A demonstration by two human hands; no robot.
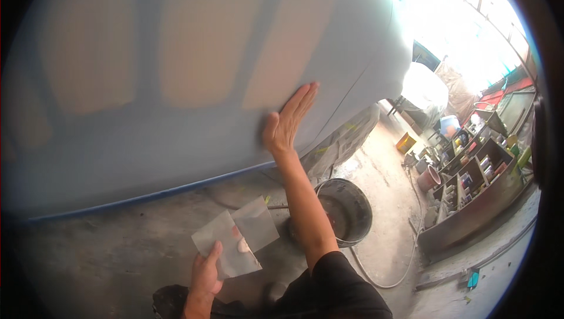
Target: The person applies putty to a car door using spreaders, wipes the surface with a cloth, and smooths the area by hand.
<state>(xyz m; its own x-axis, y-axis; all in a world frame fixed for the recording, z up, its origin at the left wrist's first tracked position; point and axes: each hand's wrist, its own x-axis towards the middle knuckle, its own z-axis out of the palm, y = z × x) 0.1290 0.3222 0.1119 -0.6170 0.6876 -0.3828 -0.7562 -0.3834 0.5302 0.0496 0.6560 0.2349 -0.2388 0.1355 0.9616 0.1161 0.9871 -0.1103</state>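
Note:
My right hand [287, 124] lies flat against a large car body panel [200, 42], its fingers stretched out and pointing up and forward. The panel is pale grey with several beige patches and a narrow seam to the right of the hand; a blue strip runs along its lower edge. Below the panel, my left hand [207, 269] grips thin grey sheets [226, 242] that look like abrasive paper, its thumb over their front.
A black bucket [367, 216] stands on the stained concrete floor [117, 260] beside my right forearm, with a hose [379, 284] curving around it. Wrinkled plastic [352, 134] covers what is behind it. At right are cluttered shelves [482, 195], a yellow tin [405, 142] and a plastic-covered shape [426, 89].

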